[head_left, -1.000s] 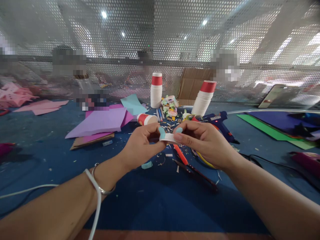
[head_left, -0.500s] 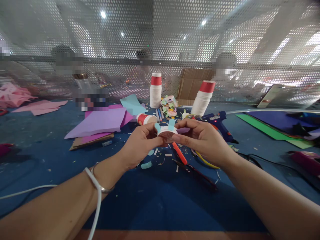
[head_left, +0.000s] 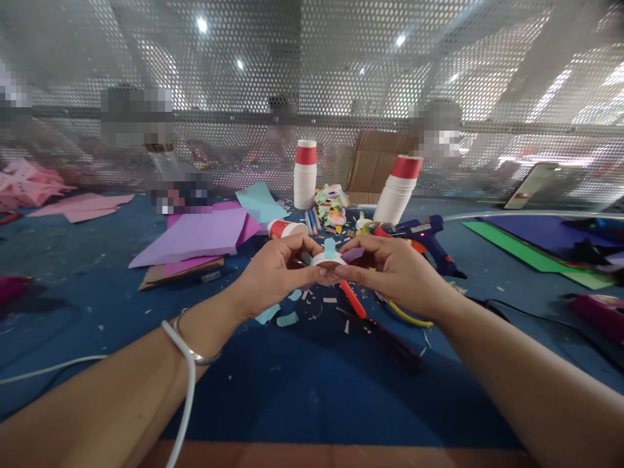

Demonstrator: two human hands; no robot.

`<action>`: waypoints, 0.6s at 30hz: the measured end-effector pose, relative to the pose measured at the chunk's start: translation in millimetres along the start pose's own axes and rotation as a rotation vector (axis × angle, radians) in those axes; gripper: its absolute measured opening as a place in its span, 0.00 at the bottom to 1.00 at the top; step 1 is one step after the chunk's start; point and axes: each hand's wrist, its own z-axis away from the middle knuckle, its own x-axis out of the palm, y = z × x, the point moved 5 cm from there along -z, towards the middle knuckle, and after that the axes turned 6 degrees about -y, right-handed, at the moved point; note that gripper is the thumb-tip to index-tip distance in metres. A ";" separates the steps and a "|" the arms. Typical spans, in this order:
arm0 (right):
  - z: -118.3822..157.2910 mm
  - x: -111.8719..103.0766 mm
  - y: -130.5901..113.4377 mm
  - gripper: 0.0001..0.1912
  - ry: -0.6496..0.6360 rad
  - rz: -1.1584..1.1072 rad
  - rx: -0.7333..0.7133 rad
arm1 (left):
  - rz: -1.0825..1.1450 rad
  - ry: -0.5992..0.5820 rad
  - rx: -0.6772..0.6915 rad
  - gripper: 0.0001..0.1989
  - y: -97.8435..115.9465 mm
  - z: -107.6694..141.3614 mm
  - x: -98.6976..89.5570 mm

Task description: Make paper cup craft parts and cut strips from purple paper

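Between my two hands, above the blue table, is a small round white paper piece (head_left: 327,259), which looks like a cut-down paper cup bottom. A light blue paper strip (head_left: 330,246) with a rounded tip stands up from it. My left hand (head_left: 285,268) pinches its left side, thumb in front and fingers behind. My right hand (head_left: 385,265) grips the right side in the same way. Below lie light blue paper scraps (head_left: 287,319) and scissors (head_left: 392,341) with dark blades. A red and white paper cup (head_left: 285,229) rests on its side behind my left hand.
Two stacks of paper cups, one upright (head_left: 305,179) and one leaning (head_left: 397,192), stand at the back. A blue glue gun (head_left: 429,237) lies right of my right hand. Purple paper sheets (head_left: 195,242) are at left, green paper (head_left: 531,253) at right. A white cable (head_left: 188,390) crosses my left forearm.
The round piece has turned in my fingers: two blue strips stood up before, now one stands near the middle and another is partly hidden by my left fingers.
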 end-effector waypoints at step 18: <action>0.8 0.1 -2.1 0.15 0.057 -0.008 -0.049 | -0.001 0.013 -0.045 0.14 -4.7 -1.6 -2.9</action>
